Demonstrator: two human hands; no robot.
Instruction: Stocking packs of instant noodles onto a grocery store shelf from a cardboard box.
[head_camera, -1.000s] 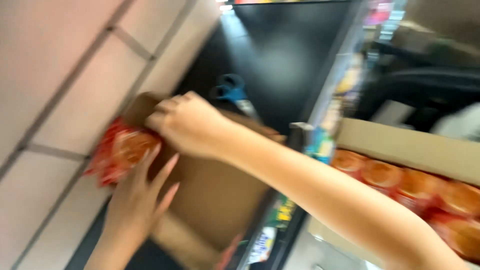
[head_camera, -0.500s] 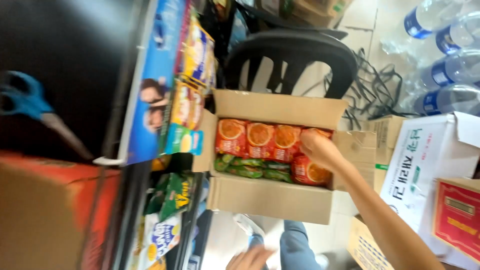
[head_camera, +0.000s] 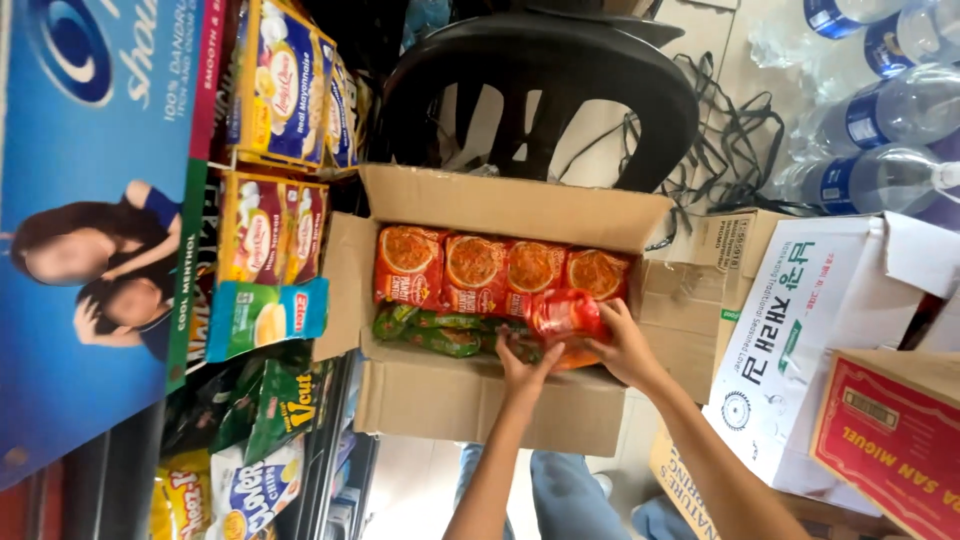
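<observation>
Head view, container: open cardboard box (head_camera: 470, 400) on the floor before a black plastic chair (head_camera: 560, 80).
Contents: row of orange noodle packets (head_camera: 475, 268) along the far wall; green packets (head_camera: 430, 335) below them.
Right hand (head_camera: 625, 350): fingers curled around a red-orange packet (head_camera: 565, 315), holding it over the box's right end.
Left hand (head_camera: 525, 365): fingers partly open, tips touching the same packet's lower edge beside the green packets.
Surroundings: snack shelf (head_camera: 260, 300) at left; water bottles (head_camera: 880, 110) upper right.

left fingers (head_camera: 515, 352) hidden (among packets (head_camera: 440, 335))
</observation>
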